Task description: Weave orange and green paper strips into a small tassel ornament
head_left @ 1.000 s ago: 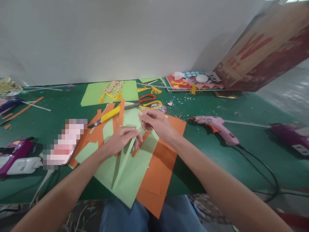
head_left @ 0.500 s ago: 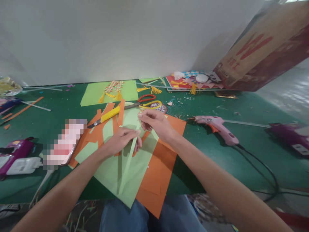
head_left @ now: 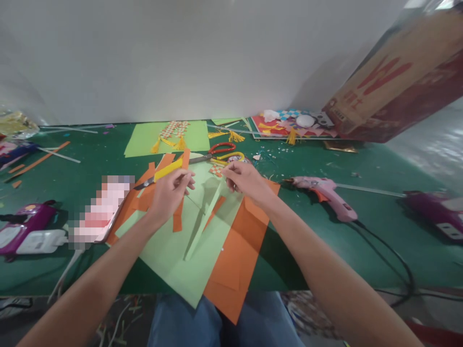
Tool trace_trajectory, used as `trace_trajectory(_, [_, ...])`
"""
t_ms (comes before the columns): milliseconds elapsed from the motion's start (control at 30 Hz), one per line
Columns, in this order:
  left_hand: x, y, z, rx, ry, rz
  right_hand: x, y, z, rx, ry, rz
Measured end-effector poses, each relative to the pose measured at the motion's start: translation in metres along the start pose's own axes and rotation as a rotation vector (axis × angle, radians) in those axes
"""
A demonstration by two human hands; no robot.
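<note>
My right hand pinches the upper end of a light green paper strip, which slants down toward me above the green sheet. By those fingertips is a small orange-and-white checkered woven piece; whether they touch it I cannot tell. To the left, my left hand is closed, thumb against fingers, apart from the strip. A thin line runs from near its fingertips toward the strip, but its kind is unclear. Scissors with red and yellow handles lie beyond the hands, their yellow-covered part partly behind the left hand. Orange strips lie around.
Orange sheets lie under the green one. On the right rests a pink glue gun with its cable. A phone, blurred out, and a purple power strip are at left. A paper bag stands back right.
My left hand has let go of the green strip and moved up and left. The right hand keeps the strip, whose lower end has swung right. The view has shifted slightly.
</note>
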State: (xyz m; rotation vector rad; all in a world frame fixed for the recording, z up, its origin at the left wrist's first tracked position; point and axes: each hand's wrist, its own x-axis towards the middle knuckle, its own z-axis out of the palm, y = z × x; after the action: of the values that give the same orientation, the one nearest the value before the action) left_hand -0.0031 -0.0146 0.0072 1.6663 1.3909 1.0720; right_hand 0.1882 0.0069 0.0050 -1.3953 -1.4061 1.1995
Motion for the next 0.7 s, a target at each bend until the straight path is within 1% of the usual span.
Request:
trace_trajectory(67, [0.000, -0.002, 0.000, 0.029, -0.001, 0.027, -0.001, 0.000, 0.001, -0.010, 0.016, -0.009])
trace_trajectory(200, [-0.002, -0.004, 0.003, 0.135, -0.146, 0.099, 0.000, 0.000, 0.002, -0.013, 0.063, -0.031])
trace_trajectory(267, [-0.003, -0.004, 0.004, 0.177, -0.172, 0.118, 0.002, 0.002, 0.002, -0.007, 0.087, -0.040])
trace_trajectory(400, [-0.005, -0.002, 0.004, 0.166, -0.160, 0.108, 0.004, 0.006, 0.003, 0.027, 0.105, -0.055])
trace_trajectory(467, [-0.007, 0.000, 0.004, 0.159, -0.184, 0.107, 0.004, 0.006, 0.003, 0.057, 0.104, -0.059])
trace_trajectory(567, [-0.010, 0.003, 0.004, 0.151, -0.279, 0.077, 0.003, 0.004, 0.005, 0.113, 0.087, -0.055])
trace_trajectory(633, [-0.011, 0.004, 0.004, 0.147, -0.346, 0.026, 0.003, 0.001, 0.005, 0.186, 0.074, -0.043])
trace_trajectory(700, [-0.012, 0.005, 0.003, 0.141, -0.386, -0.025, 0.002, -0.001, 0.004, 0.267, 0.069, -0.033])
